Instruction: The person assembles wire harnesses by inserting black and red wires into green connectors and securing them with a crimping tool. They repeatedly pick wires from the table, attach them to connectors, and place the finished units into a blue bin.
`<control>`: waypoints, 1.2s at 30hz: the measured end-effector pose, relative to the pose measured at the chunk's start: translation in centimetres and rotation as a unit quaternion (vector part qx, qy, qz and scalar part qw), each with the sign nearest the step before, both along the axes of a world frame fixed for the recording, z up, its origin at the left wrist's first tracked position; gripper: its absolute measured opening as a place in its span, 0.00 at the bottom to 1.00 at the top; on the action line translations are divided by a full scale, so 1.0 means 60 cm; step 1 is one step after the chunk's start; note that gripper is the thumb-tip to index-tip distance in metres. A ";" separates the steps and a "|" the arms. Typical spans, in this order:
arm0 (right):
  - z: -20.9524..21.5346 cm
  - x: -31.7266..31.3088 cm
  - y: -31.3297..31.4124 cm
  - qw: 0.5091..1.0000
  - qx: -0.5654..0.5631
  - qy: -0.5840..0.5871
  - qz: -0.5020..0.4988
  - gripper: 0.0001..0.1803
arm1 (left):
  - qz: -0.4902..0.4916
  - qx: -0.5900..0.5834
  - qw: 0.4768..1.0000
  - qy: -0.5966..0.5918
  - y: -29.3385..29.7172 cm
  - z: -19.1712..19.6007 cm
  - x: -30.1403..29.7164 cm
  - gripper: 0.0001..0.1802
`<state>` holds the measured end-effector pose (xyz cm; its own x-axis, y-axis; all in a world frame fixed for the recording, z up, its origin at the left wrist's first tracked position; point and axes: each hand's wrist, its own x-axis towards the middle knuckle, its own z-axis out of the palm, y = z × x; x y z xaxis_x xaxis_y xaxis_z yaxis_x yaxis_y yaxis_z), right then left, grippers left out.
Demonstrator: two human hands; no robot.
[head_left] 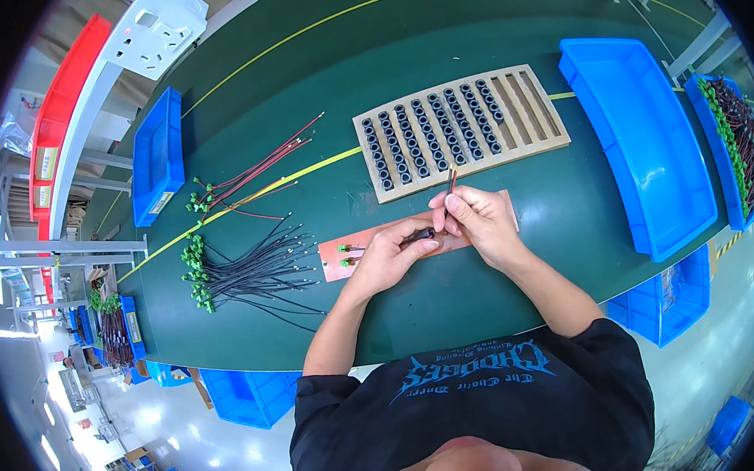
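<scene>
My left hand (386, 255) is closed around a short black cylindrical part (417, 236), whose round end faces my right hand. Pinched in the fingers of my right hand (480, 221) are thin wires (452, 180) with bare tips pointing up and away from me. Both hands hover close together over a copper-coloured strip (334, 267) on the table. Green connectors (346, 255) lie on that strip beside my left hand. Just beyond my hands sits a wooden rack (521, 142) with rows of black ring-ended parts (417, 139); several of its right-hand slots hold none.
Black wires (258, 267) with green connectors fan out at left on the green table (301, 67). Red wires (260, 164) lie beyond them. Blue bins stand at far left (159, 157) and right (646, 148). Farther right, another bin holds bundled wires (737, 137). A white socket box (156, 32) hangs upper left.
</scene>
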<state>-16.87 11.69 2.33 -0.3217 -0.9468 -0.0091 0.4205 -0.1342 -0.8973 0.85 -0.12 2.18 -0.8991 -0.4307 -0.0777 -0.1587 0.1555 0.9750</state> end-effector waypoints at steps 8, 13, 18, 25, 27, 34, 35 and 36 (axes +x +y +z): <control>-0.029 0.012 -0.008 0.993 -0.009 -0.075 -0.090 0.17 | 0.042 -0.051 0.997 0.047 -0.003 -0.021 -0.008 0.17; -0.008 0.000 -0.009 0.995 0.027 -0.018 -0.090 0.12 | 0.069 -0.021 0.997 -0.003 -0.007 -0.027 -0.007 0.15; -0.018 -0.015 -0.004 0.988 -0.017 -0.081 -0.134 0.12 | 0.053 -0.001 0.998 -0.020 -0.005 -0.023 -0.005 0.15; -0.035 -0.009 0.004 0.962 -0.020 -0.236 -0.137 0.12 | 0.045 0.006 0.999 0.001 -0.009 -0.031 -0.004 0.14; -0.036 -0.009 0.005 0.960 -0.027 -0.248 -0.128 0.12 | 0.042 0.017 0.999 0.001 -0.011 -0.030 -0.004 0.14; -0.004 -0.007 -0.007 0.984 -0.062 -0.116 -0.120 0.15 | -0.007 -0.070 0.997 0.038 -0.017 0.018 0.005 0.17; 0.010 -0.003 -0.017 0.984 -0.066 -0.116 -0.116 0.16 | -0.015 -0.099 0.994 0.047 -0.021 0.032 0.011 0.18; 0.028 -0.005 -0.024 0.985 -0.093 -0.113 -0.091 0.16 | -0.014 -0.038 0.999 0.022 -0.026 0.057 0.011 0.18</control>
